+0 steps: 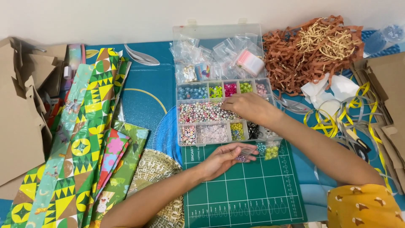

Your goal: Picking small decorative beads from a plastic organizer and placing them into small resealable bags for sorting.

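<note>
Beads (202, 112) of mixed pastel colours fill the middle compartment of a clear organiser box (182, 120), where the right hand (249, 107) dips in with fingers curled. Just near of the box, the left hand (223, 159) lies palm-up and cupped, open, cradling a few beads (241, 158) on a green cutting mat (244, 194).

A clear plastic bead organiser (223, 110) lies open on the blue table, its lid tilted back against the wall and stuffed with small empty zip bags; its compartments hold blue, green, pink and lime beads along the top row, mixed pastel pearl beads (200, 112) in the long middle tray, letter beads and clear beads below; a few purple beads (241, 158) rest in an upturned palm just in front of the box, over the green cutting mat.
</note>
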